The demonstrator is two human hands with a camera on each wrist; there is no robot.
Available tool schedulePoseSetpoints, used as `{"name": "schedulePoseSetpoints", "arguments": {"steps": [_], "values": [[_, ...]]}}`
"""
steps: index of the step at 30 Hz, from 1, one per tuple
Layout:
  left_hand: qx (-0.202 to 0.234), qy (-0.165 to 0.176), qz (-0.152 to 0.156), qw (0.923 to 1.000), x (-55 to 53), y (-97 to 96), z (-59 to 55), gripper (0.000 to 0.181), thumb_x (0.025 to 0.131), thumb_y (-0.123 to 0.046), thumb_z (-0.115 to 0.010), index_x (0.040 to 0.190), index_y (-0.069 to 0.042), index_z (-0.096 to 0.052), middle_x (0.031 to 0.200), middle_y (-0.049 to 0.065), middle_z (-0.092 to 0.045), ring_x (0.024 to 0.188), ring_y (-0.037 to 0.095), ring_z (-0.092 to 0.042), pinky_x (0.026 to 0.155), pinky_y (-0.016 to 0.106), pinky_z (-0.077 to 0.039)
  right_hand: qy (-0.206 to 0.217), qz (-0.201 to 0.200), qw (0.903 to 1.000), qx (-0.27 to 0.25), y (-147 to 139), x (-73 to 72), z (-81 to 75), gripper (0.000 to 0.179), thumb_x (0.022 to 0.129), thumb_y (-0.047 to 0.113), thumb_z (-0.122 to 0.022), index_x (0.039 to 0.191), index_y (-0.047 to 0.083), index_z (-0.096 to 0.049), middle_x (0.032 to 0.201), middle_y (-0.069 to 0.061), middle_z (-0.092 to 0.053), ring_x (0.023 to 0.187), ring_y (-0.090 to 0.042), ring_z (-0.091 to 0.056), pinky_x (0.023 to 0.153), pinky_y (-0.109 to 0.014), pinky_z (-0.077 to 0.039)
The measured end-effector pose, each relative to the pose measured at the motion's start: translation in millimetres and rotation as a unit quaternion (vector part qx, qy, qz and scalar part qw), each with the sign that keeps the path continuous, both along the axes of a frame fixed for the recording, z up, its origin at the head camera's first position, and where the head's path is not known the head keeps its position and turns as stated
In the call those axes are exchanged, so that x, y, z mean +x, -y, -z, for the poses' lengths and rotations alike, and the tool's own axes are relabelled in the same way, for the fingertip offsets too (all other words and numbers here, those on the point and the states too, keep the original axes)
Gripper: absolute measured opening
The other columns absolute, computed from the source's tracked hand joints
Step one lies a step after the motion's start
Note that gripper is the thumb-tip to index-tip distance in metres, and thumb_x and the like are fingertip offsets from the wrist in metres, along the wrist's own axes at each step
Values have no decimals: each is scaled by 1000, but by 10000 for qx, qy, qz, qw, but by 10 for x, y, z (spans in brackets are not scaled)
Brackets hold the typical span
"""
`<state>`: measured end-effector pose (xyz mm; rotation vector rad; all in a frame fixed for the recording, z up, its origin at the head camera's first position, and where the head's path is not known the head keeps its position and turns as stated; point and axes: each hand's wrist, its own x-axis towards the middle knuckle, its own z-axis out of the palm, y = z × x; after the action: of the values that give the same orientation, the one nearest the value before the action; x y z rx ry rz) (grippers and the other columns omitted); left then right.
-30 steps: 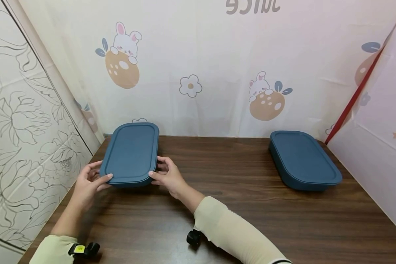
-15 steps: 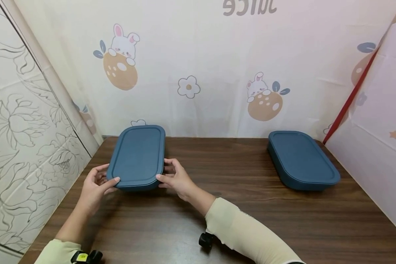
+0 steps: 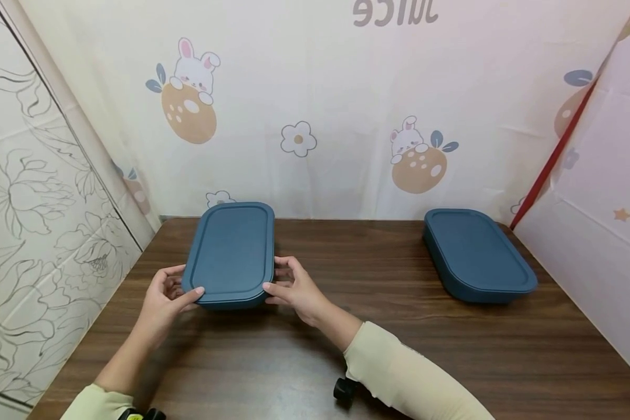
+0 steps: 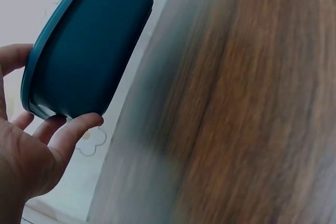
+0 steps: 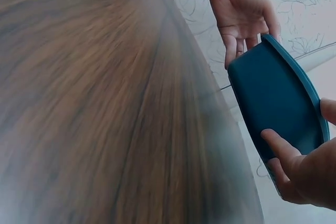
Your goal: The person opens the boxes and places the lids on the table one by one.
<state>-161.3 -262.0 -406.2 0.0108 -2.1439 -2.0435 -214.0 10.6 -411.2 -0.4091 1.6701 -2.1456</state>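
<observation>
A blue lidded lunch box, rounded at the corners, is held between both hands on the left side of the table. My left hand grips its near left corner, thumb on the lid's rim and fingers against the side wall. At the near right corner my right hand holds it the same way. The left wrist view shows the box raised, with backdrop visible between its base and the tabletop. Fingers of the right hand press the box's side in the right wrist view.
A second blue lidded box sits at the right rear of the brown wooden table. Behind the table hangs a printed cloth. A flower-patterned panel stands along the left, and a pale cloth borders the right.
Both hands have carried the held lunch box a short way to the right and slightly nearer. The second box stays in its place on the table, while the head view shifts slightly.
</observation>
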Motion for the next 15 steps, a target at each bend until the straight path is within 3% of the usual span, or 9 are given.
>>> {"name": "schedulePoseSetpoints", "arguments": {"steps": [7,15], "values": [[-596,25,-2,9982,4,-119,18,61,86,1,-71,135,5,-35,105,8,-51,85,9,-57,66,26,-57,-81,-90,9999,11,-168,20,21,59,92,0,-65,142,4,-35,131,-25,-40,106,-28,-58,90,-53,-51],[-527,-16,43,9986,31,-239,20,62,84,4,-72,133,6,-34,106,11,-51,86,11,-57,67,27,-58,-169,-211,9996,-4,-311,59,-17,59,92,1,-65,142,4,-33,132,-27,-37,108,-28,-57,94,-59,-46]]}}
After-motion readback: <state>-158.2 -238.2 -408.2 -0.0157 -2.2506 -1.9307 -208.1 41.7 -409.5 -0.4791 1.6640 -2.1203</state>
